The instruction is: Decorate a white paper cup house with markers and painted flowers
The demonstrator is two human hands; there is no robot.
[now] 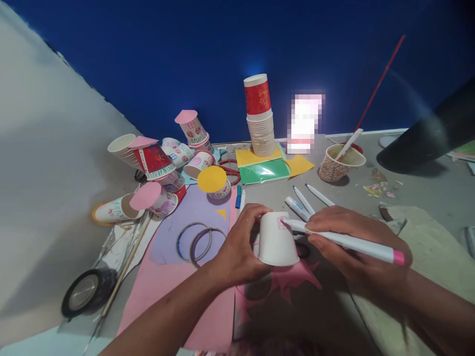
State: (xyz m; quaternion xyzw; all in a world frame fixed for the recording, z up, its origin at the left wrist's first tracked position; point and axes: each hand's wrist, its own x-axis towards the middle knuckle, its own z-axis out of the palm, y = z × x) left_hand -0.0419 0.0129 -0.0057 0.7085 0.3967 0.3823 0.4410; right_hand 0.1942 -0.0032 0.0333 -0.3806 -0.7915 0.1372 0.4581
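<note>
Head view | left hand [237,249] wraps upturned white paper cup [276,240], between both hands | right hand [349,247] pinches pink marker [345,241], tip on cup | light, crushable: hold its sides gently

This looks like a home craft corner rather than a workshop. A grey tabletop [419,193] set against a deep blue wall [185,54] is strewn with decorated paper cups [156,163], a stack of plain cups [261,131] at the far edge, coloured paper sheets [263,170], marker pens [308,198], red scissors [230,170] and a tape roll [87,291] near the left edge.
</note>
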